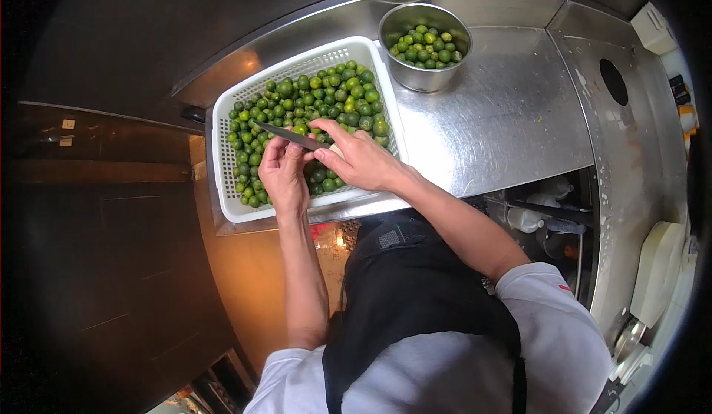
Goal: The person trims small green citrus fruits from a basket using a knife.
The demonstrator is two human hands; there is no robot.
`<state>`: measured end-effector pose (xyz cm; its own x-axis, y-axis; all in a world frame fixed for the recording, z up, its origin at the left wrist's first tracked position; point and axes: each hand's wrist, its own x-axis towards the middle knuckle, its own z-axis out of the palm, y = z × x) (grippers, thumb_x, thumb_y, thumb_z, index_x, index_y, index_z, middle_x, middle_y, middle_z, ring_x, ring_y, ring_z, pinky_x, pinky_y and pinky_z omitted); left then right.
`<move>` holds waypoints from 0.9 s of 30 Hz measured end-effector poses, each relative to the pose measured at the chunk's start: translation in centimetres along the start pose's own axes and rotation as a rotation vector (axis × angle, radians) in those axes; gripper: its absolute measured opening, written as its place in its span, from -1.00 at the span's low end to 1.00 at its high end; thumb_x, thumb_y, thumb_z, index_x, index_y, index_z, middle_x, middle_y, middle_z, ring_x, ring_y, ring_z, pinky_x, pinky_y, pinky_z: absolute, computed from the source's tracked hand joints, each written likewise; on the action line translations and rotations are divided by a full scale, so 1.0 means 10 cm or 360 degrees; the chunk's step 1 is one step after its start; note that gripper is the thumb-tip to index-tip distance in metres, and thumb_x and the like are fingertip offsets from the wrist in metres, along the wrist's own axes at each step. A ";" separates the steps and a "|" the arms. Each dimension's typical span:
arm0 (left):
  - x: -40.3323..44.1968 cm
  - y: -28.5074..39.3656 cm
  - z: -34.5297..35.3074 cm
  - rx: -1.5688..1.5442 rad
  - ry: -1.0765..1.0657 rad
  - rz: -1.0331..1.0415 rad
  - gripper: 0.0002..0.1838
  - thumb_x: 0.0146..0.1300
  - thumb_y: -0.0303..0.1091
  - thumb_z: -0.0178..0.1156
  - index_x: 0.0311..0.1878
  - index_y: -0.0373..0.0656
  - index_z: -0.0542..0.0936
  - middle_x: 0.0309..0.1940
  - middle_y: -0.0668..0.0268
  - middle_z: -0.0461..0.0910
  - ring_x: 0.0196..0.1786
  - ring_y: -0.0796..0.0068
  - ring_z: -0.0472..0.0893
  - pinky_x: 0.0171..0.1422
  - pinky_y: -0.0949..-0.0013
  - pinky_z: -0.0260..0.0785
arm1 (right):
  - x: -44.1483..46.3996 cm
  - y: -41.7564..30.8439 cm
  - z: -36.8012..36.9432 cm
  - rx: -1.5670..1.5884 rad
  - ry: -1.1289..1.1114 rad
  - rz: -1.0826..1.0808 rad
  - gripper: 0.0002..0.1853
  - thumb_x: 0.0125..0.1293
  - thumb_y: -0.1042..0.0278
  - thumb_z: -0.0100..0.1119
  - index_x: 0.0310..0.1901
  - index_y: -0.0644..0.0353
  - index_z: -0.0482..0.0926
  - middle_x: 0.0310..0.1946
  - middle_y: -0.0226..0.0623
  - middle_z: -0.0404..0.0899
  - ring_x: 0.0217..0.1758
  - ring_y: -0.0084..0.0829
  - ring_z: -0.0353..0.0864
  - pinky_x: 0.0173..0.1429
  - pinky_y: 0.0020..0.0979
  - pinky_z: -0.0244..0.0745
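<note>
My right grip (363,160) clasps a tapering metal knife (286,133) above glossy, round limes (304,97) in a latticed basket (219,154); whether my left grip (285,177) is closed, I cannot tell.

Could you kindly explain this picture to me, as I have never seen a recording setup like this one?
There is no robot here, just a person's two bare hands. The single picture comes from a camera worn on the head, looking down, so the black apron appears below. On the metal counter stand a white basket of green fruits and a metal pot holding more. The right hand holds a knife over the basket. The left hand is raised beside the blade; whether its fingertips grip a fruit is hard to tell.
</note>
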<state>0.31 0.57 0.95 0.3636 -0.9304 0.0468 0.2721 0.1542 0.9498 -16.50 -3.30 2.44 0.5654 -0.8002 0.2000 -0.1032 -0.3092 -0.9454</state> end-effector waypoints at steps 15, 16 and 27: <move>-0.05 -0.02 -0.01 0.0326 -0.0004 0.0212 -0.77 0.24 -0.59 0.27 -0.04 -0.39 0.57 -0.18 0.22 0.63 -0.20 0.45 0.67 -0.08 0.42 0.62 | 0.04 0.13 0.06 0.0033 0.0043 -0.0026 -0.60 0.44 0.18 -0.04 0.21 0.18 0.31 -0.47 0.02 0.60 -0.31 0.07 0.64 -0.19 -0.06 0.41; -0.05 -0.03 -0.02 0.0268 0.0029 0.0190 -0.77 0.24 -0.59 0.27 -0.03 -0.39 0.57 -0.17 0.23 0.62 -0.19 0.45 0.67 -0.07 0.41 0.62 | 0.04 0.10 0.05 0.0018 0.0032 -0.0008 -0.61 0.45 0.18 -0.04 0.19 0.19 0.32 -0.46 0.01 0.60 -0.30 0.07 0.64 -0.19 -0.07 0.42; -0.13 -0.06 0.02 0.0244 -0.0021 0.0124 -0.67 0.24 -0.56 0.30 0.06 -0.37 0.55 -0.08 0.27 0.58 -0.13 0.50 0.63 -0.03 0.46 0.57 | 0.08 0.12 0.01 0.0497 -0.0083 0.0144 -0.64 0.50 0.13 -0.08 0.14 0.20 0.35 -0.58 -0.31 0.45 -0.53 -0.54 0.47 -0.45 -0.41 0.33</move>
<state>-0.49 1.64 0.39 0.3662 -0.9221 0.1253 0.1044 0.1745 0.9791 -16.10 -4.23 1.40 0.6074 -0.7874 0.1057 0.0963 -0.0591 -0.9936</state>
